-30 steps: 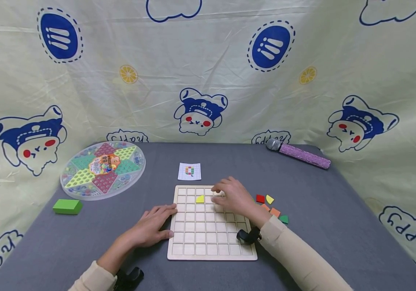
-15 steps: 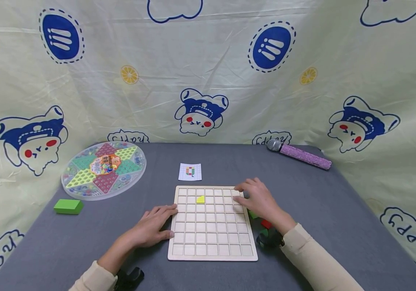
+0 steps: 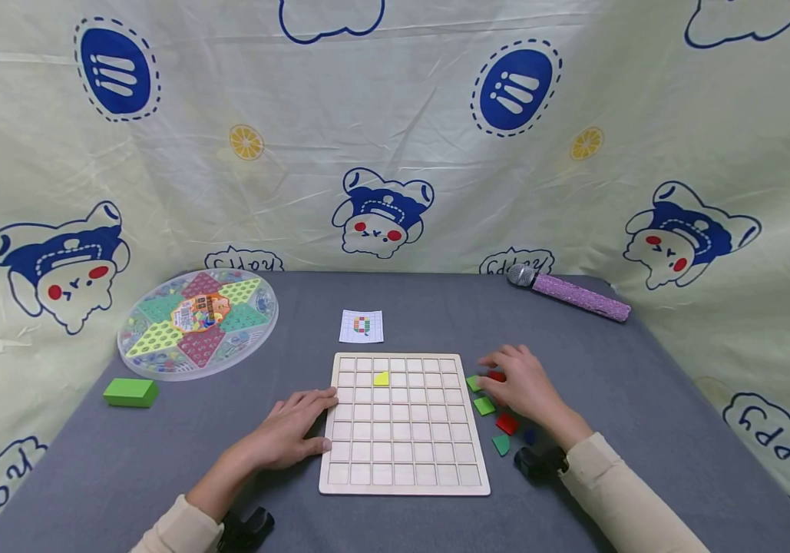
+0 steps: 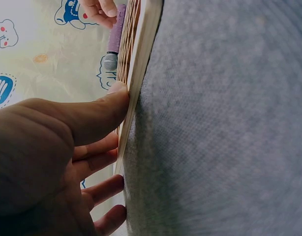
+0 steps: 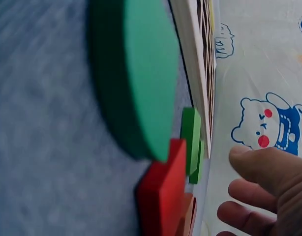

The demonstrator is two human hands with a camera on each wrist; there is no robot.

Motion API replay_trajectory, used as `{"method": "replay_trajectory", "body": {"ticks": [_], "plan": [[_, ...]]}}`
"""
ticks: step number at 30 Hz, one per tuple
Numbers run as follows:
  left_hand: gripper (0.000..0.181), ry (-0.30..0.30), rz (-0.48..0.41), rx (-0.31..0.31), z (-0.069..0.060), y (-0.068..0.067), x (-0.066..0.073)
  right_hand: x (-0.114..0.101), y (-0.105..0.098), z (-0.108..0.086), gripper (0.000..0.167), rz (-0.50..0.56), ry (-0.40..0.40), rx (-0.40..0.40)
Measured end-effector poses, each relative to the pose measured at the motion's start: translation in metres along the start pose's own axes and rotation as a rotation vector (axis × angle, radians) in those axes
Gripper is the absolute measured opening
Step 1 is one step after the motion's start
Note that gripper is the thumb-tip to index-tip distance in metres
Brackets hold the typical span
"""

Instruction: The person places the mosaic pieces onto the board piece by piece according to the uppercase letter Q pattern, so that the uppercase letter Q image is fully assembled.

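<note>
A wooden grid board (image 3: 401,452) lies on the grey cloth, with one yellow piece (image 3: 381,379) in an upper cell. My left hand (image 3: 287,432) rests against the board's left edge, thumb and fingertips touching its side in the left wrist view. Right of the board, my right hand (image 3: 524,386) hovers over small coloured pieces, thumb and fingers apart and nothing visible between them. Among those pieces are a green piece (image 3: 484,405), a red piece (image 3: 507,423) and a teal round-edged piece (image 5: 151,73). The hand hides part of the group.
Behind the board lies a small printed pattern card (image 3: 361,326). A round plastic game board (image 3: 153,307) with star patterns stands at the back left, a green block (image 3: 130,392) in front of it. A purple glittery microphone (image 3: 577,297) lies at the back right.
My right hand has moved from above the board's upper part rightward to the loose pieces, uncovering the board's right side. My left hand and the yellow piece have stayed put.
</note>
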State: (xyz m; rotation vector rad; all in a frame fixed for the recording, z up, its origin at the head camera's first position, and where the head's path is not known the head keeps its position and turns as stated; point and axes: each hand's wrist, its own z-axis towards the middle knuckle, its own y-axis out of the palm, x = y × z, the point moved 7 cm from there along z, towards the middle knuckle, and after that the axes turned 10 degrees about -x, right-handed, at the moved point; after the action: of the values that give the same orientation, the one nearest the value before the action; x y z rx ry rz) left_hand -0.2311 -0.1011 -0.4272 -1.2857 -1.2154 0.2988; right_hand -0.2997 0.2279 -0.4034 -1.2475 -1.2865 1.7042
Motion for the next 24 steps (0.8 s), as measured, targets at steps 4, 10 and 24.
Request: {"method": "replay_trajectory", "body": {"ticks": [4,10,24], "plan": [[0.059,0.001,0.002,0.001,0.000,0.000,0.000,0.009,0.001,0.001,0.032,-0.015,0.038,-0.029],[0.059,-0.001,-0.001,-0.003,0.001,0.001,0.000,0.016,0.003,0.001,0.033,-0.028,0.061,-0.031],[0.059,-0.004,0.002,-0.005,0.000,0.000,-0.001,0.024,0.008,0.003,0.031,-0.037,0.110,-0.072]]}}
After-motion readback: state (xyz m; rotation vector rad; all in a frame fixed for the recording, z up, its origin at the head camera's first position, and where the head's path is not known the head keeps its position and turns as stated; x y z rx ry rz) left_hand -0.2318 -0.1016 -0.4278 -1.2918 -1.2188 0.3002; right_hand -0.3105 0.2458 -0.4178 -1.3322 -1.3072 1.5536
